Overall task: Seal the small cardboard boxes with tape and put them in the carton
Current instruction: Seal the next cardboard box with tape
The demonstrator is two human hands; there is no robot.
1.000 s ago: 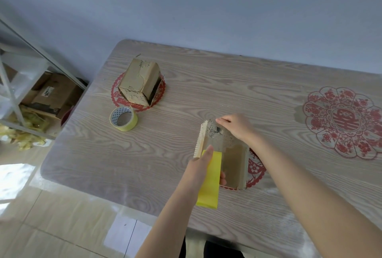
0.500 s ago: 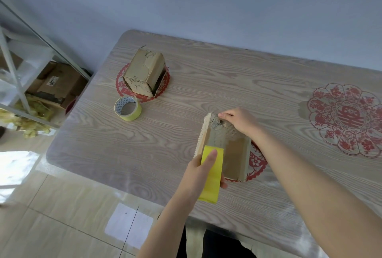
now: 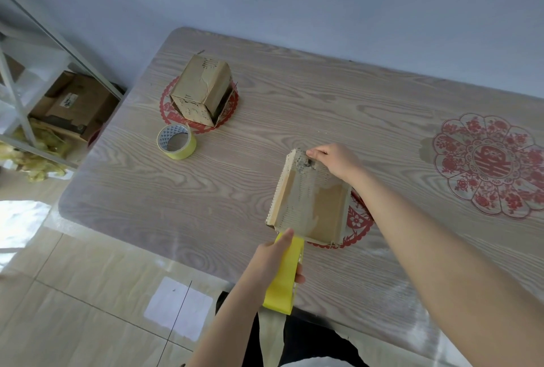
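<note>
Nearest, the left hand [image 3: 273,266] grips a yellow roll [image 3: 287,284] of tape. Its fingers [image 3: 287,237] are curled round the roll, the forefinger laid along the top and pointing at the box. A pale strip hangs down from the roll's near side over the counter [image 3: 294,107] edge. Whether any tape is already stuck to the box I cannot tell.

The roll lies just beside the near end of the box [image 3: 309,202], at its near left corner. The box stands on the counter in front of the person, its long axis running near to far and leaning a little left at the far end. Its upper face is scuffed and torn.

At that far end the right hand [image 3: 338,162] pinches the top corner, fingers [image 3: 314,154] together on the cardboard, steadying it.

So the coming move likely turns on this line: the box stretches away from the left hand, and the right hand anchors the far end. The left hand, being nearer the near end, is the one placed to lay tape along the face, near to far.

Farther left lie a second roll [image 3: 176,143] and, behind it, a second box [image 3: 200,90], well apart from both hands. A cardboard carton [image 3: 73,101] sits on a shelf off the counter's left end. Whether it is the carton meant is unclear.
</note>
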